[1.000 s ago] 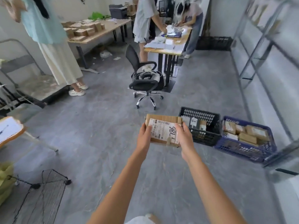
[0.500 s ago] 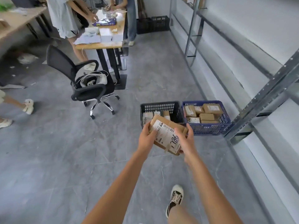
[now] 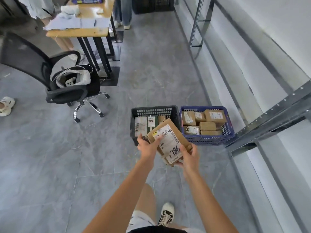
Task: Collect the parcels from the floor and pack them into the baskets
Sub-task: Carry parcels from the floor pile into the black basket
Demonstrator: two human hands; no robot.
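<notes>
We held the parcel (image 3: 170,143) between both hands, left hand (image 3: 148,147) gripping its near-left edge, right hand (image 3: 189,156) its near-right corner. Its long axis tilted away toward the black basket (image 3: 134,121), just beyond; the blue basket (image 3: 227,126) sat beside it.

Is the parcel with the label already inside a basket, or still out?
Still out. Both hands, left and right, hold the parcel above the black basket.

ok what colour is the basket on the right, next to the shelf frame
Blue, with brown parcels inside; the head view shows it plainly.
</notes>
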